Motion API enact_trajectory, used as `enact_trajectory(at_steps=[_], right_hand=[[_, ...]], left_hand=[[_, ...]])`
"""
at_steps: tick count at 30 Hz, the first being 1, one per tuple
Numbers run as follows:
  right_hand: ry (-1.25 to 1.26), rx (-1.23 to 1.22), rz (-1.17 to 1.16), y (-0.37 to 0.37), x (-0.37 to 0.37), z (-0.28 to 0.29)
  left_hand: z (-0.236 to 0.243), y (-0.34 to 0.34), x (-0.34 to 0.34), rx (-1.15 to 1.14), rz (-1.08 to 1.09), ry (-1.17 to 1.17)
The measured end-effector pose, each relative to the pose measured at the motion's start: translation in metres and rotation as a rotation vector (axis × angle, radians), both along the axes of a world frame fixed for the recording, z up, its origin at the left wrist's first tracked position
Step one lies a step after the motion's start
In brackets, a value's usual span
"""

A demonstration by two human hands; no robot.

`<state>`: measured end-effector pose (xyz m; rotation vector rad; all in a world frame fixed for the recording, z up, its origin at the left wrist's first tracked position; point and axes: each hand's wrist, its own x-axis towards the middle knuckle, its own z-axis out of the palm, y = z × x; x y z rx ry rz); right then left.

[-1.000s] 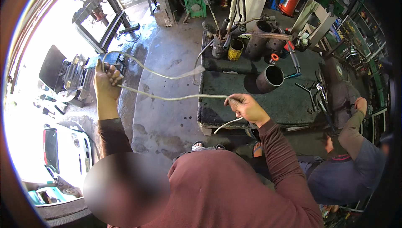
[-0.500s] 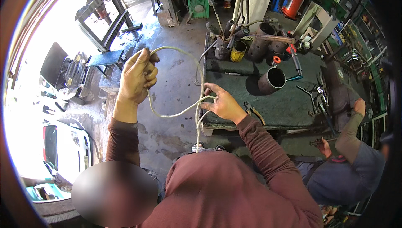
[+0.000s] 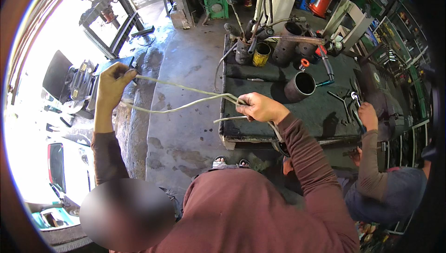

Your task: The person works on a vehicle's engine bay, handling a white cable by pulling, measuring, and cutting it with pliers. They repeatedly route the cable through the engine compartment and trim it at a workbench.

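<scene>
Across the front left edge of the dark workbench, a person in a maroon long-sleeved top has a pale cord stretched between two bare hands. The left hand is raised out over the concrete floor, well clear of the bench, its fingers curled closed with the cord at their tips. From my spot I see two strands running between the hands — the upper one nearly straight, the lower one sagging and then bending up toward the right. The right hand is closed round the cord where those strands meet, above the bench's near left corner. One loose end pokes out leftward just below that fist, and more cord hangs below it beside the sleeve.

Farther back on the bench, a dark open cylinder stands near a yellow can, and a rusty can holds several handled tools. Over at the right, a co-worker's hand is by a shiny tool — whether it grips it, I cannot tell. Beyond the floor to the left stands a white car.
</scene>
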<state>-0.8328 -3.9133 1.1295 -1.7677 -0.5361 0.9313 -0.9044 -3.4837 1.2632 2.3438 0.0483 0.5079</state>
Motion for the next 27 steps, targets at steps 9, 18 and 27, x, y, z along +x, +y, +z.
enact_trajectory(at_steps=[9,18,27], right_hand=[[-0.070,-0.004,0.044,-0.040,-0.003,-0.004],[-0.794,-0.053,-0.374,-0.021,-0.027,-0.019],[-0.934,0.069,-0.102,0.024,-0.041,0.019]], left_hand=[[-0.042,0.037,-0.020,0.075,0.126,-0.070],[-0.173,0.098,-0.056,-0.473,0.495,0.299],[-0.122,-0.193,-0.035,0.287,-0.317,-0.081]])
